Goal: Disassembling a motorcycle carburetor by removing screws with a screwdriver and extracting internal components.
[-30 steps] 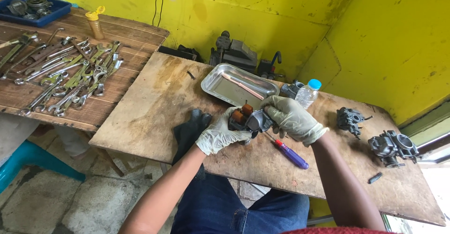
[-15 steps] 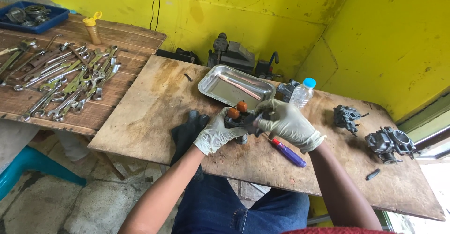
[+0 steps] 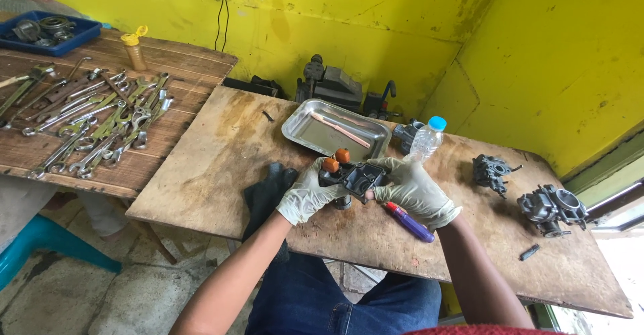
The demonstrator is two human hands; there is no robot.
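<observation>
Dark carburetor part (image 3: 354,176), orange floats

Two gloved hands meet at the centre of the frame, the left hand (image 3: 307,197) and the right hand (image 3: 417,191), sharing one dark carburetor part (image 3: 354,176) with two orange floats (image 3: 336,160). At right lie two carburetors (image 3: 491,173). One steel tray (image 3: 305,128), one plastic bottle (image 3: 426,139), one purple screwdriver (image 3: 410,222), one black cloth (image 3: 266,193). At upper left: many wrenches (image 3: 100,130), uncountable; one blue bin (image 3: 80,36).

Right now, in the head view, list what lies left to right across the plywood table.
Black glove → left hand → right hand → small carburetor → large carburetor.
</observation>
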